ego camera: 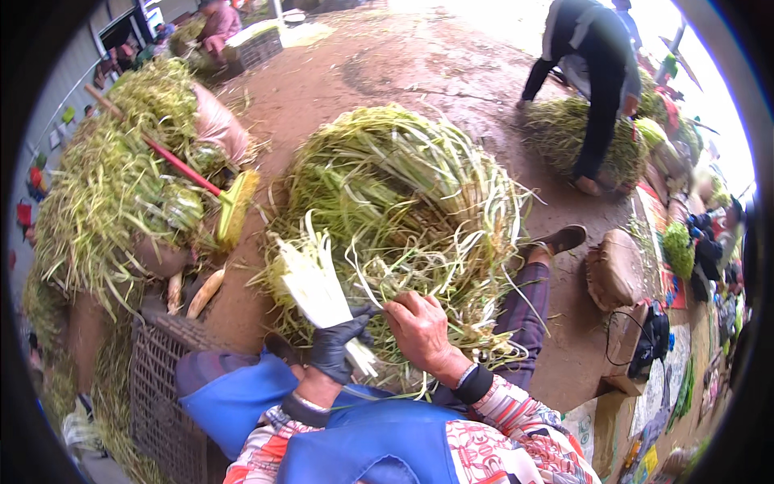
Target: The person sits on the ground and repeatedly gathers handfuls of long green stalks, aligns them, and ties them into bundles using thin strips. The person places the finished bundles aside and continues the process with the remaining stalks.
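Observation:
My left hand (pixel 335 345), in a black glove, grips a bundle of white leafy stalks (pixel 314 284), like blanched chives. Their leaf ends point up and left, and the cut-looking white ends stick out below the glove. Close on its right, my bare right hand (pixel 420 330) has its fingertips pinched on a thin pale leaf (pixel 361 275). A large heap of long yellow-green stalks (pixel 387 163) lies on the ground between my outstretched legs. Loose, tangled leaves (pixel 423 266) cover its near side, just beyond both hands.
A broom with a red handle and yellow-green head (pixel 233 209) leans on another stalk pile (pixel 115 193) at left. A plastic crate (pixel 163 387) stands by my left leg. On the right are a brown cushion-like seat (pixel 614 269) and a person (pixel 589 72) bending over a bundle.

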Demonstrator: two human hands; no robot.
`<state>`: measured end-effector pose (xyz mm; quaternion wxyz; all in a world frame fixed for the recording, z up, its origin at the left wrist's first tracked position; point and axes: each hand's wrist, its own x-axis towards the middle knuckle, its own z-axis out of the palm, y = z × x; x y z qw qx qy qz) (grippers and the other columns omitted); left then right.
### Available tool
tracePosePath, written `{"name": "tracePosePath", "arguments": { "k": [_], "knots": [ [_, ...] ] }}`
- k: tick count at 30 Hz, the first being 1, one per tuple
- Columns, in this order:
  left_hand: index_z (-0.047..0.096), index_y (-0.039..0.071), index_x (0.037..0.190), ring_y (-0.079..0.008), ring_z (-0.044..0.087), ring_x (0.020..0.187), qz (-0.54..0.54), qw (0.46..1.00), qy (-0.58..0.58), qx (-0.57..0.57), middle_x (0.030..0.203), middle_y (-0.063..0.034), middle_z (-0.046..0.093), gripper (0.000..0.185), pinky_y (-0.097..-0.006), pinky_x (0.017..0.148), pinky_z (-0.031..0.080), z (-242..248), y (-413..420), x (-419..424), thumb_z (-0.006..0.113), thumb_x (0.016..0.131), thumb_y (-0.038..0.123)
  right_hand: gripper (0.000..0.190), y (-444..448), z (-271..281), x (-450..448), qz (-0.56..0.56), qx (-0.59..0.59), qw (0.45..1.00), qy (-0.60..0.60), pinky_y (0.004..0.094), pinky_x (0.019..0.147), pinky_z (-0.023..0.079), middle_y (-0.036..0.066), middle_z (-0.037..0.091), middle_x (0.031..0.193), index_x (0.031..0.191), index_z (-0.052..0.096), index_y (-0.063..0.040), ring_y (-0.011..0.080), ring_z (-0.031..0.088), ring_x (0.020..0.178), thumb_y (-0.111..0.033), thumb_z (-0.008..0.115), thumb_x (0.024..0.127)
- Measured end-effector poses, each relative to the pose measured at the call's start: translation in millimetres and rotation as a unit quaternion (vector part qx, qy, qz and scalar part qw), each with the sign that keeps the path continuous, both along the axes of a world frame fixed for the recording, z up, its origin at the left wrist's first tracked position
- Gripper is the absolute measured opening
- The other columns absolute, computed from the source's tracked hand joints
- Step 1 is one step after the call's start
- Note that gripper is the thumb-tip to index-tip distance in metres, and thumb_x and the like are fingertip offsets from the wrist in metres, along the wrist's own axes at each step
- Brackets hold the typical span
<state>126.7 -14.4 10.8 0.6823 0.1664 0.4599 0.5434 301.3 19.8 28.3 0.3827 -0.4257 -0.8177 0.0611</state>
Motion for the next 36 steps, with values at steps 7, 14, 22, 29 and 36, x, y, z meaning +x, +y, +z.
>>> {"name": "tracePosePath", "arguments": {
  "k": [7,14,22,29,36],
  "knots": [
    [0.065,-0.003,0.097,-0.0126,0.058,0.064,0.017,0.999,-0.023,-0.027,0.075,-0.0044,0.063,0.018,-0.0259,0.058,0.049,-16.7,4.1,-4.1,0.071,0.081,0.0,0.016,-16.8,-18.1,-16.0,0.038,-0.044,0.995,-0.076,0.0362,0.081,0.043,0.006,0.061,0.102,0.086,0.064,-0.008,0.0226,0.059,0.093,-0.011,0.07,0.072],
    [0.061,-0.004,0.099,-0.0135,0.056,0.062,0.13,0.985,-0.111,-0.016,0.083,-0.0101,0.064,0.021,-0.0288,0.059,0.049,-5.3,22.3,-38.3,0.07,0.082,0.001,0.011,22.3,-21.9,37.2,-0.03,-0.048,0.994,-0.095,0.0408,0.099,0.035,0.005,0.064,0.11,0.081,0.069,-0.008,0.0222,0.052,0.113,-0.015,0.073,0.074],
    [0.059,0.001,0.11,-0.0128,0.055,0.067,0.142,0.964,-0.218,0.056,0.086,-0.0065,0.063,0.026,-0.0268,0.066,0.048,1.1,33.7,-113.6,0.067,0.087,0.008,0.007,71.4,-86.9,139.0,-0.148,-0.125,0.978,-0.074,0.0374,0.084,0.046,0.008,0.068,0.083,0.076,0.071,-0.006,0.0233,0.062,0.085,-0.013,0.073,0.075],
    [0.06,0.001,0.113,-0.014,0.058,0.071,0.104,0.967,-0.216,0.085,0.088,-0.0064,0.064,0.029,-0.0287,0.069,0.049,11.1,20.5,-131.3,0.068,0.085,0.006,0.026,62.2,-37.8,154.7,-0.274,-0.204,0.895,-0.287,0.0462,0.09,0.044,0.017,0.063,0.109,0.105,0.068,-0.007,0.0326,0.06,0.102,-0.013,0.063,0.08],
    [0.059,-0.003,0.108,-0.0144,0.06,0.069,-0.003,0.969,-0.246,-0.011,0.084,-0.0078,0.064,0.025,-0.0284,0.067,0.051,7.6,18.1,-72.3,0.067,0.086,0.005,0.034,18.3,34.5,-15.2,0.153,-0.287,0.945,0.034,0.0402,0.078,0.054,0.012,0.059,0.117,0.117,0.06,-0.011,0.0328,0.064,0.09,-0.021,0.068,0.085]
  ]
}}
